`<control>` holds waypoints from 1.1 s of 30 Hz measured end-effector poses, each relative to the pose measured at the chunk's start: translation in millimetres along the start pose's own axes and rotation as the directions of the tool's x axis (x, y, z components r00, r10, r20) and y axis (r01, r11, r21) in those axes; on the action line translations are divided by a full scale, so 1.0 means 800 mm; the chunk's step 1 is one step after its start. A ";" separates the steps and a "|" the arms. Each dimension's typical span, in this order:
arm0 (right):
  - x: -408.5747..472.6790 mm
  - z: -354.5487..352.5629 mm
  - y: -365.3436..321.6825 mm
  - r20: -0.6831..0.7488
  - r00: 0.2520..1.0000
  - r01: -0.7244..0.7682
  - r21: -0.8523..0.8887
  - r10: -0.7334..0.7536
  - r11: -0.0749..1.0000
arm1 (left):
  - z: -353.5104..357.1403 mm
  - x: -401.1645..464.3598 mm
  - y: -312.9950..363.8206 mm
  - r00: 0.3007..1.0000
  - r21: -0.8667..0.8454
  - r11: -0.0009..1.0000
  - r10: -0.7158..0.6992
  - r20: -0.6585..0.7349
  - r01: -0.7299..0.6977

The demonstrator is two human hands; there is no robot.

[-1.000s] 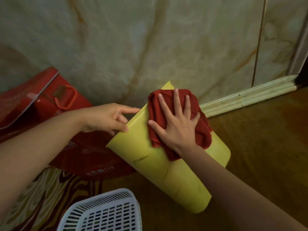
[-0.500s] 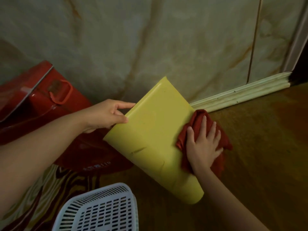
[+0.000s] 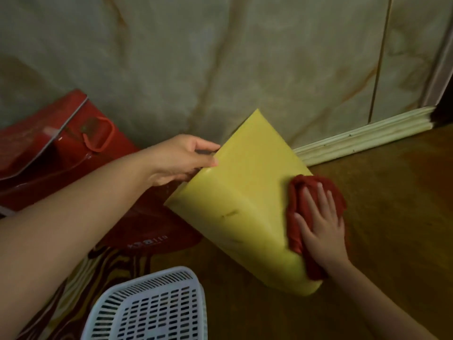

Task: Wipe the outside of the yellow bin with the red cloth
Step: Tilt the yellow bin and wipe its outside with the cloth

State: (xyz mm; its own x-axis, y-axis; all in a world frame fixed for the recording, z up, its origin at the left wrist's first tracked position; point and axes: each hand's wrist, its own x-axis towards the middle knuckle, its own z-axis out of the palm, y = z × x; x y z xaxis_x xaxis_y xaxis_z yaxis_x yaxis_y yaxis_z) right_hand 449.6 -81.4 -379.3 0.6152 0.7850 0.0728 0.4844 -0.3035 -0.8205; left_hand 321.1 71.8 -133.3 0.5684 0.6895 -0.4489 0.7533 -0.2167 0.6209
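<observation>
The yellow bin [image 3: 245, 200] lies tilted on the brown floor, its base corner pointing up toward the wall. My left hand [image 3: 182, 158] grips its upper left edge, fingers curled over the rim. A crumpled red cloth [image 3: 297, 192] is pressed flat against the bin's right side under my right hand [image 3: 318, 224], whose fingers are spread over it. The bin's opening is hidden from me.
A red bag [image 3: 61, 155] with a cord handle leans by the marble wall at left. A white slotted basket [image 3: 149, 305] sits at the bottom, near the bin's lower end. A pale skirting board [image 3: 362, 136] runs along the wall. Brown floor [image 3: 392, 217] stretches to the right.
My right hand slid the red cloth from the bin's top face down onto its right side. The bin turned slightly under my left hand's grip.
</observation>
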 end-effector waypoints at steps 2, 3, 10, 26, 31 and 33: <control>0.010 -0.005 0.016 -0.024 0.994 -0.108 0.078 0.110 0.991 | 0.004 -0.003 0.006 0.993 -0.053 0.994 0.102 0.063 -0.098; 0.018 -0.008 0.019 -0.019 0.990 -0.139 0.098 0.141 0.985 | 0.002 -0.008 0.002 0.984 -0.025 0.988 0.152 0.093 -0.151; 0.056 -0.016 0.004 0.079 0.928 -0.372 0.137 0.364 0.918 | -0.009 -0.038 -0.040 0.979 0.364 0.909 0.203 0.032 -0.200; 0.016 -0.059 -0.056 -0.064 0.962 0.262 -0.069 -0.266 0.963 | 0.006 0.014 0.044 0.994 0.144 0.986 0.089 -0.064 -0.079; 0.007 -0.080 0.008 -0.056 0.997 0.052 0.076 -0.048 0.996 | 0.020 0.011 0.058 0.956 0.155 0.950 0.284 -0.071 -0.271; 0.013 -0.086 0.008 -0.001 0.999 0.034 0.086 -0.035 0.996 | 0.019 -0.004 0.044 0.926 0.270 0.895 0.376 -0.027 -0.355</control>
State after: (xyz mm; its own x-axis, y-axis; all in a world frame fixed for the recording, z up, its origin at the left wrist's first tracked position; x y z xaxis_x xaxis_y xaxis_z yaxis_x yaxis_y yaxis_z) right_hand 502.0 -111.9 -345.1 0.5984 0.7947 0.1014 0.4502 -0.2288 -0.8631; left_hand 350.7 51.3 -120.2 0.8007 0.5760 -0.1648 0.5615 -0.6256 0.5416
